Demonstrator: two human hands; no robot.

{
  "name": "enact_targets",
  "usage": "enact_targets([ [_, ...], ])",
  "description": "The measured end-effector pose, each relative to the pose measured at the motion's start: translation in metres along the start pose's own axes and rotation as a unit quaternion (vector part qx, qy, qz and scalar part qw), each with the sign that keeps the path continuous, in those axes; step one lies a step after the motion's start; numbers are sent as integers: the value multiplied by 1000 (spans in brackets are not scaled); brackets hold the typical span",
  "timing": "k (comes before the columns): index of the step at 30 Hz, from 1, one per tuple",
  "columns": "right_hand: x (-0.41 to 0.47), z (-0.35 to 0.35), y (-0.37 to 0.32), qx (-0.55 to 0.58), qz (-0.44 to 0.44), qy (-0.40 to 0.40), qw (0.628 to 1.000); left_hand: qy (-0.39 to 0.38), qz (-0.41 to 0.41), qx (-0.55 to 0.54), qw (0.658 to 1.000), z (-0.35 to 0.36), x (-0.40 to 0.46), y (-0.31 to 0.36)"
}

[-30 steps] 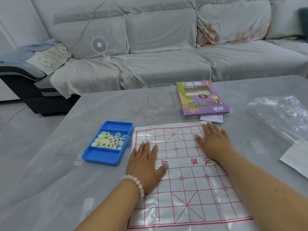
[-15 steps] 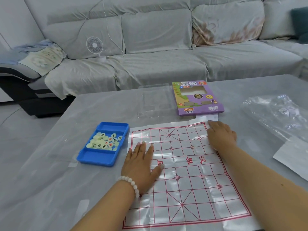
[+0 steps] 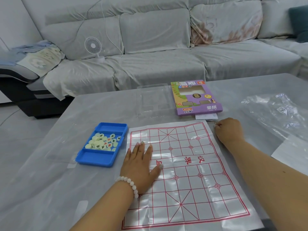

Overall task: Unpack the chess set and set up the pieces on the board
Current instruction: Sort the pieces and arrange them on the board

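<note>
A thin plastic chess board sheet (image 3: 188, 165) with a red grid lies flat on the grey table (image 3: 50, 189). My left hand (image 3: 141, 165) presses flat on the sheet's left side, fingers straight. Beside the sheet's far right corner my right hand (image 3: 229, 130) rests on the table with its fingers curled under; nothing shows in it. A blue tray (image 3: 101, 145) left of the sheet holds several pale round chess pieces (image 3: 103, 141) in its middle compartment.
The purple chess set box (image 3: 196, 98) lies beyond the sheet, with a white slip (image 3: 206, 116) under its near edge. A clear plastic lid (image 3: 153, 100) lies left of the box. Crumpled clear wrapping (image 3: 276, 110) and a white paper (image 3: 293, 154) lie at the right. A sofa stands behind the table.
My right hand slid from the middle of the sheet out past its far right corner and curled its fingers. My left hand stayed pressed on the left side.
</note>
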State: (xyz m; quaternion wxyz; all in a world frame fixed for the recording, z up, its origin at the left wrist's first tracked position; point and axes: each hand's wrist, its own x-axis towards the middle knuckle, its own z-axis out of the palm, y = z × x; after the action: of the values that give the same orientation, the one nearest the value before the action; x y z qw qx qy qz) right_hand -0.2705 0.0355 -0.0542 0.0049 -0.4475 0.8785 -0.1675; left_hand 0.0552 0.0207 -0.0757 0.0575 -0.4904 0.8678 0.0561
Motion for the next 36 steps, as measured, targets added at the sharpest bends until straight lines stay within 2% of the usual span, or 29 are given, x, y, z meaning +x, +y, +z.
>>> enact_targets([
  [2,-5,-7,-14,28,1,56,998,-3,0,3,1000,0,0,0],
  [4,-14,-9,-36,73,-55,82,992,-2,-1,5,1000,0,1,0],
  [6,-26,2,-55,59,-145,-14,988,-1,0,4,1000,0,1,0],
  [8,-31,20,-59,-14,-189,-124,974,-2,1,-1,1000,-1,0,1],
  [9,-30,26,-55,-46,-190,-146,970,-4,1,-3,1000,-1,0,1],
  [14,-22,29,-36,-118,-146,-143,972,-17,-1,-1,1000,-2,-1,0],
  [17,-28,22,-52,-143,-135,-98,976,-21,-3,-12,1000,-2,-1,1],
  [22,-54,7,-123,-64,-205,-21,976,0,1,-98,995,-11,-3,-1],
  [25,-71,8,-170,46,-253,-45,965,47,-11,-153,987,-21,-10,-8],
  [27,-82,13,-196,101,-280,-74,952,99,-54,-167,979,-27,-13,-22],
  [29,-92,20,-215,145,-291,-109,940,211,-161,-189,945,-35,-18,-41],
  [31,-100,29,-232,173,-283,-142,933,325,-314,-214,866,-42,-23,-73],
  [32,-103,34,-240,178,-280,-151,931,338,-386,-233,826,-44,-25,-93],
  [34,-109,43,-256,169,-284,-149,932,282,-483,-280,780,-44,-28,-129],
  [36,-116,52,-272,148,-308,-135,930,194,-507,-319,776,-37,-26,-155],
])
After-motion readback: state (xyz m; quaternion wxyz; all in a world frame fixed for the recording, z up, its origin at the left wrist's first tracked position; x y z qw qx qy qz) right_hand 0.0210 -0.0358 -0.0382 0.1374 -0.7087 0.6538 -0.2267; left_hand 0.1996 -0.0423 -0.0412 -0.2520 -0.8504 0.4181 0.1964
